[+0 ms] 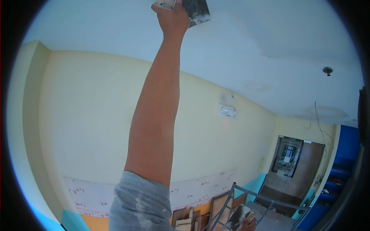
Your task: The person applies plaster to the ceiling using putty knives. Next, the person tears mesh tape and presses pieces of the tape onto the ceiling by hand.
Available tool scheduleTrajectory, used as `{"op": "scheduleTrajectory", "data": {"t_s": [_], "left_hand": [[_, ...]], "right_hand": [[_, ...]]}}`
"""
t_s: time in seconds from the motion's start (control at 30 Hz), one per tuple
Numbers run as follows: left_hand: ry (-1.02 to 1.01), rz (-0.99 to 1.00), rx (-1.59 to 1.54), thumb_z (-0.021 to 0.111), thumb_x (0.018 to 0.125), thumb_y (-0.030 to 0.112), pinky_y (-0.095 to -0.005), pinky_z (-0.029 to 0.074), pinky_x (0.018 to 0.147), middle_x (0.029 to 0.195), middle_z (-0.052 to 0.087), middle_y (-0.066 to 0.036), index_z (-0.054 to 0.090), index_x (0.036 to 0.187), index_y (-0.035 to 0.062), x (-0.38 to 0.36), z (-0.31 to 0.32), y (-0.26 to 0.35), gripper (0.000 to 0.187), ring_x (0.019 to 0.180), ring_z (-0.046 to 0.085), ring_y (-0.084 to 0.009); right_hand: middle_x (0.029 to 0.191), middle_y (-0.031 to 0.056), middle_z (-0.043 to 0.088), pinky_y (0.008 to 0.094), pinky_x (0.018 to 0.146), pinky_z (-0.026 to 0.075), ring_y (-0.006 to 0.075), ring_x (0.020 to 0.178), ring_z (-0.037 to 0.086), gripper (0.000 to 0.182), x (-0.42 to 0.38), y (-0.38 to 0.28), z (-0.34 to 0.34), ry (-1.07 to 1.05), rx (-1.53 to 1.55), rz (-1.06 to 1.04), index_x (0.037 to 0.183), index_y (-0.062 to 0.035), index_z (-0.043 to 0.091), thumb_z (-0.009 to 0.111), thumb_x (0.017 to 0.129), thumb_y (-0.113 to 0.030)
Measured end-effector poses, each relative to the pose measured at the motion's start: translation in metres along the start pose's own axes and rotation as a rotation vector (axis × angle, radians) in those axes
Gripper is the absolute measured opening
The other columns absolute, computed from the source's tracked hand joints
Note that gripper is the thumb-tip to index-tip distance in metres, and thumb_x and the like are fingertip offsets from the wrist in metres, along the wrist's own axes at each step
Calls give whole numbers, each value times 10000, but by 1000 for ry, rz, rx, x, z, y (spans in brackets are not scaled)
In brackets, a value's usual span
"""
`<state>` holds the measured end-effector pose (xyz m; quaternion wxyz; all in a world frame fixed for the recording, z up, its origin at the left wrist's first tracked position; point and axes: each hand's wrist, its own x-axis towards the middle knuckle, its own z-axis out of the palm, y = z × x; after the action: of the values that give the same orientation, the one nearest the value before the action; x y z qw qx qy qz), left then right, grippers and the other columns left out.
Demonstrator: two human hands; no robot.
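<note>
My left hand (172,17) is raised to the white ceiling at the top of the view, fingers closed round the pale, smeared handle of a putty knife (197,12). Its wide dark blade, spotted with white filler, lies against or close to the ceiling; part of it is cut off by the frame. Low on the right, my right hand (248,225) is closed on a dark flat blade (234,223) carrying pale filler. Only the fingers of that hand show.
A grey metal frame (254,194) stands beside the right hand, with wooden boards (219,204) leaning behind it. An emergency light (227,111) is on the cream wall. A sprinkler head (327,70) and loose wires (318,119) hang from the ceiling. Blue shelves (331,184) stand right of a doorway.
</note>
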<state>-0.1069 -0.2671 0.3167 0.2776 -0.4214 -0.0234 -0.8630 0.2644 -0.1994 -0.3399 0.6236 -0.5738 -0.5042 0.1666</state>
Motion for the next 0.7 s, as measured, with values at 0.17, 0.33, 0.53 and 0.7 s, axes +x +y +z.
{"op": "scheduleTrajectory", "data": {"t_s": [0.17,0.33,0.53,0.7], "left_hand": [[59,-129,-67,631,907,296,-409,442,976,1259,496,-305,230,1305,-118,10,3,-12,700,1162,542,-390],[190,-188,-201,658,883,308,-414,437,988,1273,487,-305,256,1294,-125,-1,-8,-60,719,1186,530,-382],[178,-246,-59,701,846,311,-419,451,974,1224,527,-280,305,1265,-135,10,-9,-84,729,1141,562,-352],[295,-364,218,710,789,514,-435,450,983,1245,551,-272,401,1261,-139,6,-69,-212,862,1148,568,-393]], "right_hand": [[1173,208,630,403,901,454,325,1057,599,488,-4,5,-1,9,5,6,1279,30,540,640,904,-266],[1199,217,619,403,920,447,336,1089,589,494,-7,14,-3,10,10,21,1275,35,544,643,904,-275],[1141,233,637,423,875,476,368,1045,612,574,-8,27,-3,20,-91,-80,1345,32,471,613,918,-325],[1019,147,652,344,814,486,237,917,620,406,-22,43,-18,110,168,168,1170,22,571,663,858,-221]]}}
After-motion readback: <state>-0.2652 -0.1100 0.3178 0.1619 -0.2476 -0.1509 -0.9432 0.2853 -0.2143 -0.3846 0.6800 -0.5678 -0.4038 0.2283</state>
